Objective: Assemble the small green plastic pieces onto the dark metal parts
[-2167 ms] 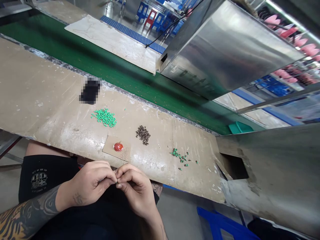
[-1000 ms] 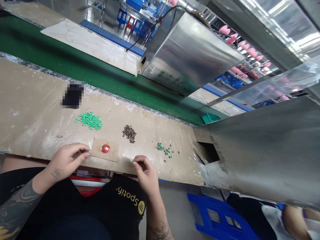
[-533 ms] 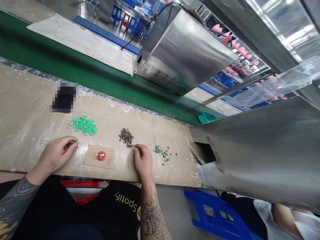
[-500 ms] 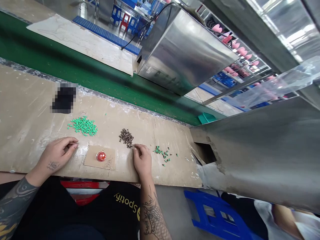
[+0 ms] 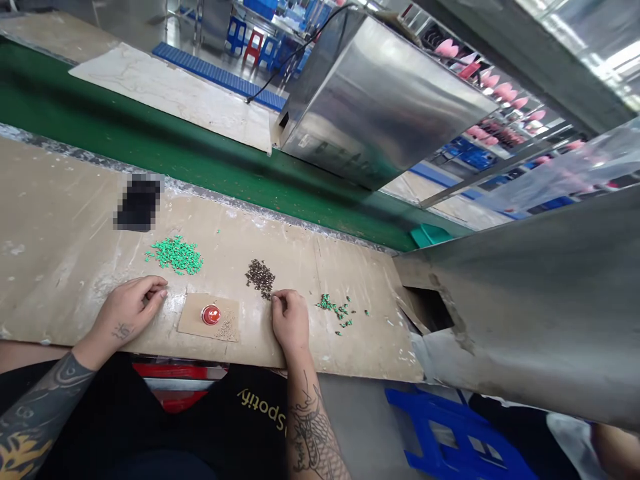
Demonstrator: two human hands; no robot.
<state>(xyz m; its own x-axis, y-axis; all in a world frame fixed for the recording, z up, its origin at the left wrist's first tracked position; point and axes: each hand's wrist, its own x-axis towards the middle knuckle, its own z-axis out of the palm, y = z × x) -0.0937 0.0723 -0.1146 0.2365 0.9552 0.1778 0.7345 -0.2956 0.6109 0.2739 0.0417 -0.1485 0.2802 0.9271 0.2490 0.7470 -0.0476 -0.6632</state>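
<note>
2 bare hands rest on the worn tan worktop (image 5: 60,220). The left hand (image 5: 131,311) lies just below the green heap (image 5: 176,255), its fingers curled toward the thumb. Whether anything sits between them cannot be told (the pieces are tiny). The right hand (image 5: 290,321) has thumb and forefinger drawn together at the near edge of the dark heap (image 5: 260,275), touching or almost touching it; a pinched piece cannot be made out. Between the 2 hands lies a cardboard square (image 5: 193,325) bearing 1 red cap (image 5: 211,315) and a patch of fine grains (image 5: 228,328). Just right of the right hand are scattered green pieces (image 5: 338,309). Beyond the worktop runs a green belt (image 5: 200,160).
</note>
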